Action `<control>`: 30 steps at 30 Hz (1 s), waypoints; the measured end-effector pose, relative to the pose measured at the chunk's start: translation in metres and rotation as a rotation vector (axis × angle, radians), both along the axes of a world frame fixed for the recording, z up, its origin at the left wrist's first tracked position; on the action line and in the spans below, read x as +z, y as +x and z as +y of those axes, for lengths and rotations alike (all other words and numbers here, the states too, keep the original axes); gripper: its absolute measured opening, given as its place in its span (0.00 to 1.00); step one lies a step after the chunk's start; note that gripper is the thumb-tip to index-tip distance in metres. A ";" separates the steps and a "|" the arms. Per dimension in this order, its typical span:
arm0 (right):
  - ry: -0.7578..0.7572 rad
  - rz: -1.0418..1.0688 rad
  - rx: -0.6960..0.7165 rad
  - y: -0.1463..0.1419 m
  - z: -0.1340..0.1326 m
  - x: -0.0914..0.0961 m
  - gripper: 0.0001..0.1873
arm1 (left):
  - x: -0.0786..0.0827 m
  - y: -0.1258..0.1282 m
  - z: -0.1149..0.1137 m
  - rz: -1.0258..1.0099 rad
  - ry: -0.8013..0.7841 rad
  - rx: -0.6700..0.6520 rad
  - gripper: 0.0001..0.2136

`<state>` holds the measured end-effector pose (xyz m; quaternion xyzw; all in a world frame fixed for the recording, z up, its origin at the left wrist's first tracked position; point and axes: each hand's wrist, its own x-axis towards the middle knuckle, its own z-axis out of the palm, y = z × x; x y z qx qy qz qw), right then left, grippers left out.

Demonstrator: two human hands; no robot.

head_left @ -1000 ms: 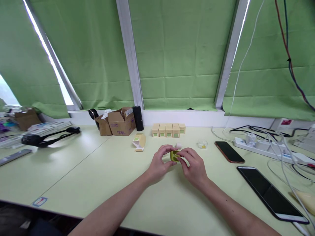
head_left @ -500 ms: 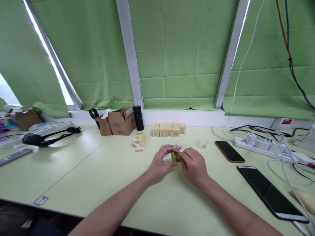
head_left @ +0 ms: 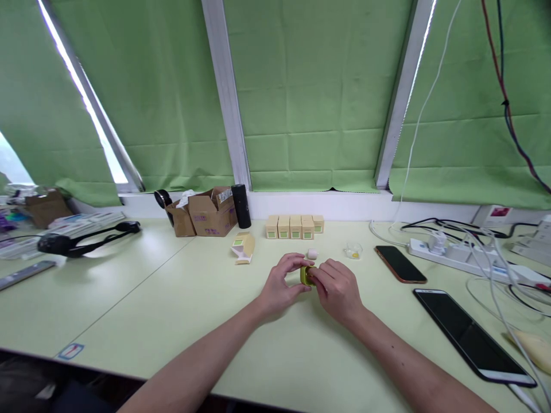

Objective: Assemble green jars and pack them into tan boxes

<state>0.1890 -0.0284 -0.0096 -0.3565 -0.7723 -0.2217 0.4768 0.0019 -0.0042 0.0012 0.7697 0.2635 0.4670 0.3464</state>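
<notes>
Between my two hands, just above the middle of the table, is a small olive-green box (head_left: 304,276) with rounded corners. My left hand (head_left: 280,288) grips it by its top and bottom edges, thumb below and fingers above. My right hand (head_left: 339,289) has its fingertips pinched at the box's right-hand side; whatever they hold is hidden. Right behind the hands stands a small whitish cylinder (head_left: 312,253). Farther right sits a clear plastic dish (head_left: 353,250) with something yellow in it. An opened cream carton (head_left: 243,248) lies to the left.
Several small cream boxes (head_left: 290,228) stand in a row near the wall. Behind left are cardboard boxes (head_left: 213,213) and a black cylinder (head_left: 241,206). To the right lie a phone (head_left: 400,264), a tablet-like device (head_left: 471,335), and a white power strip (head_left: 460,258) with tangled cables.
The right fingertips have shifted very slightly at the green box. Otherwise the hands and the table things look the same, apart from a small camera shift.
</notes>
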 end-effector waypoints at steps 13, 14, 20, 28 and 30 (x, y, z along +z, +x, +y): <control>-0.085 0.010 0.122 0.011 0.002 -0.002 0.13 | 0.003 -0.006 0.005 0.070 0.028 0.050 0.23; -0.097 0.026 0.127 0.012 0.001 -0.001 0.15 | 0.003 -0.007 0.006 0.070 0.028 0.069 0.22; -0.223 0.033 0.095 0.007 -0.003 -0.003 0.30 | 0.000 -0.009 0.007 0.094 0.057 0.151 0.22; -0.302 0.169 0.192 0.005 0.004 -0.014 0.32 | 0.002 -0.006 0.003 0.019 0.101 0.121 0.22; -0.320 0.216 0.214 0.004 0.004 -0.014 0.30 | 0.002 -0.007 0.005 -0.002 0.086 0.161 0.14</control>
